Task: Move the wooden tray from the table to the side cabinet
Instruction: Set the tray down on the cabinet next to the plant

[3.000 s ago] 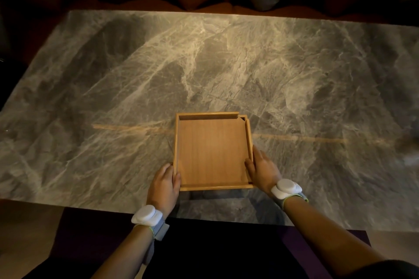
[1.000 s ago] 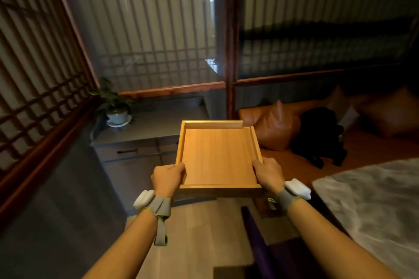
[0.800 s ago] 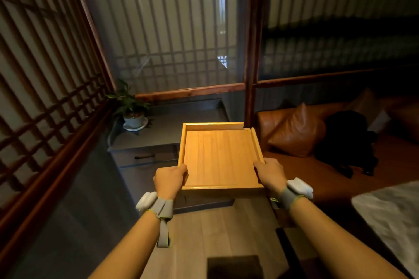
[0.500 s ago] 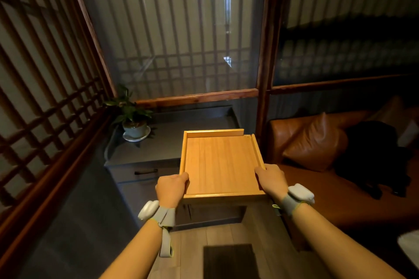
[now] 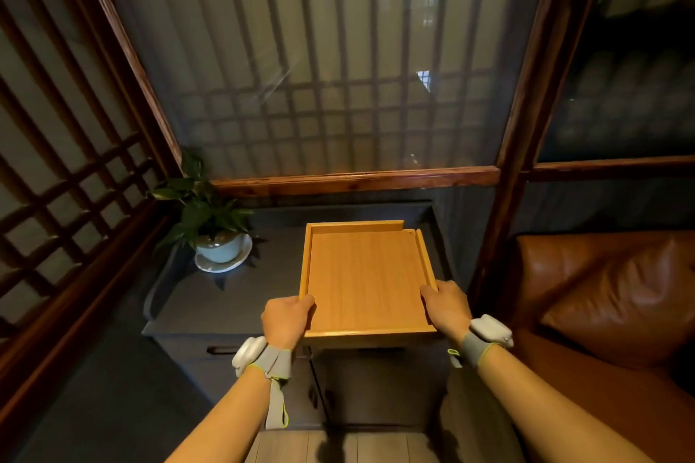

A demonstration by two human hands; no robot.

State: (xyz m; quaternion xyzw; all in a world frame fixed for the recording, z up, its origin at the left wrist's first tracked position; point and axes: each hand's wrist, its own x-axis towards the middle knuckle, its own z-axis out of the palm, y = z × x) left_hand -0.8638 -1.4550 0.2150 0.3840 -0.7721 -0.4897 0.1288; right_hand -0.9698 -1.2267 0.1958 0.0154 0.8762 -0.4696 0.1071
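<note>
The square wooden tray (image 5: 364, 278) is empty, with a low rim and a notch at its far right corner. My left hand (image 5: 285, 319) grips its near left edge and my right hand (image 5: 447, 306) grips its near right edge. The tray is held level over the right half of the dark grey side cabinet (image 5: 233, 301); whether it touches the top I cannot tell. Its near edge juts out past the cabinet's front.
A potted plant (image 5: 210, 222) on a white saucer stands on the cabinet's left rear. A brown leather sofa (image 5: 609, 297) with a cushion lies to the right. Lattice screens and a wooden post (image 5: 515, 147) close in behind. Wood floor shows below.
The tray left the marble table three seconds back and was carried leftward to the cabinet. In the last second I came closer, and the tray now hangs over the cabinet top.
</note>
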